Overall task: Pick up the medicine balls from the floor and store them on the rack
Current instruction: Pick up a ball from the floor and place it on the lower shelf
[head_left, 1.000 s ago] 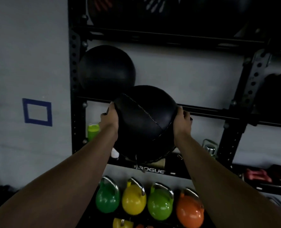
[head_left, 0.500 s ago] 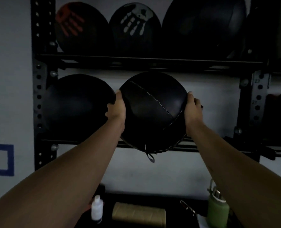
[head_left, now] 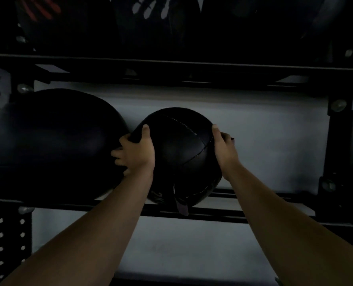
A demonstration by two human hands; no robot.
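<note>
A black medicine ball (head_left: 181,149) with stitched seams and a hanging strap sits on the rails of the middle shelf (head_left: 243,215) of the black rack. My left hand (head_left: 135,153) grips its left side, fingers squeezed between it and a larger black ball (head_left: 51,143) on the same shelf. My right hand (head_left: 223,148) grips its right side. The two balls touch or nearly touch.
The shelf above (head_left: 171,67) holds several dark balls, one with a red handprint (head_left: 39,7) and one with a white handprint (head_left: 150,9). Rack uprights stand at the far left (head_left: 8,244) and the right (head_left: 340,151). The middle shelf's right part shows grey wall (head_left: 274,145).
The ball has gone up and forward from in front of the rack onto the middle shelf rails, next to the larger ball. The view has closed in on the rack.
</note>
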